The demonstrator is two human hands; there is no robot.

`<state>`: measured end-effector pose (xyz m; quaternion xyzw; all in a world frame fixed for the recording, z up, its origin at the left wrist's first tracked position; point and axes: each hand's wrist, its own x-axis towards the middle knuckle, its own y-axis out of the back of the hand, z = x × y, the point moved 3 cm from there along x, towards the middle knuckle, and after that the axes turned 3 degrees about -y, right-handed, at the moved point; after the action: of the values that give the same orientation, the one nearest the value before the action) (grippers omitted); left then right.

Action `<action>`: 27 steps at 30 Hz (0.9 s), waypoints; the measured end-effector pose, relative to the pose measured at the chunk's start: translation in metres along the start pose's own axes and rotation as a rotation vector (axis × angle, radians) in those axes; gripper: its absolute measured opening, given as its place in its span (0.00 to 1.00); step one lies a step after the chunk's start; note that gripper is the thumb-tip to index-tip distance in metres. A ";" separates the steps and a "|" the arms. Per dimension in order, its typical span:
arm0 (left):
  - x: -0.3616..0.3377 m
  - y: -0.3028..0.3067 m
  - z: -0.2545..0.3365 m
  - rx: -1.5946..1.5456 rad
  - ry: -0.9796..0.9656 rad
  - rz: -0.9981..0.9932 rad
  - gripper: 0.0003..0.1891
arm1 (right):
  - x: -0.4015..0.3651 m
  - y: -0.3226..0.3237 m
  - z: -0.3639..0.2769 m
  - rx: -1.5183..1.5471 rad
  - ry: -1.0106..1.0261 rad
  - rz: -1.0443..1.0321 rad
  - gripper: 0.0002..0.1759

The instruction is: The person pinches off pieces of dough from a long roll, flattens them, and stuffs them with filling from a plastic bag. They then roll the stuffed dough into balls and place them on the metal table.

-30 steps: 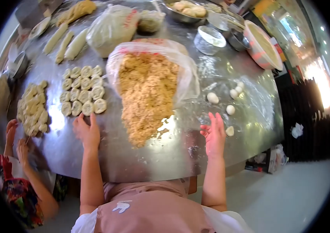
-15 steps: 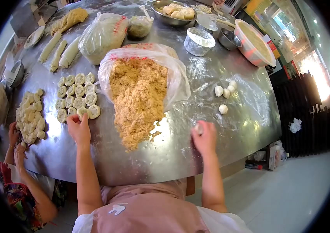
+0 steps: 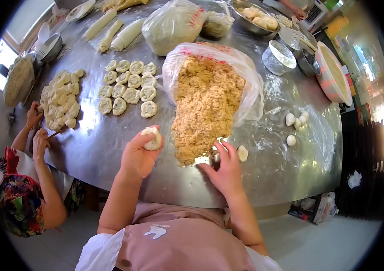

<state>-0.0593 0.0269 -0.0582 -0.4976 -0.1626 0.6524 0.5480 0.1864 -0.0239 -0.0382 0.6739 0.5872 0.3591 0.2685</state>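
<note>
Between the thumb and fingers of my left hand [image 3: 141, 156] is a pale dough round [image 3: 152, 138], held above the table in front of the rows of dough rounds [image 3: 131, 95]. My right hand [image 3: 224, 174] is at the near right edge of the crumbly brown filling [image 3: 205, 104], thumb and fingers apart, with nothing visible in them. Just right of its fingers lies a flattened piece of dough [image 3: 242, 153]. The filling spills out of an open plastic bag [image 3: 250, 99] onto the metal table.
Several white dough balls [image 3: 291, 140] lie on the right. At the left, a co-worker's hands [image 3: 41, 142] are beside a pile of dough pieces [image 3: 61, 99]. Dough rolls [image 3: 127, 35], a tied bag [image 3: 172, 27], a floured container [image 3: 278, 58] and a large basin [image 3: 333, 72] stand farther back.
My left hand has lifted a dough round from the front row and come nearer. My right hand has moved left to the filling; the dough it held now lies on the table. The view has shifted.
</note>
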 end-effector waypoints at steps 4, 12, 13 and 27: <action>-0.022 -0.027 -0.020 0.064 0.180 -0.112 0.14 | 0.013 -0.030 0.004 -0.011 0.004 0.004 0.22; -0.033 -0.017 -0.051 0.147 0.343 -0.230 0.14 | 0.002 -0.004 0.006 0.142 -0.101 -0.009 0.13; -0.033 -0.019 -0.053 0.160 0.342 -0.224 0.15 | 0.001 -0.001 0.010 0.183 -0.101 0.032 0.12; -0.026 -0.039 -0.093 -0.004 0.268 -0.255 0.20 | 0.004 -0.007 -0.023 1.103 -0.480 -0.180 0.12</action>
<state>0.0369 -0.0134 -0.0590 -0.5567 -0.1512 0.5050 0.6420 0.1636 -0.0204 -0.0293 0.7234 0.6645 -0.1842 0.0339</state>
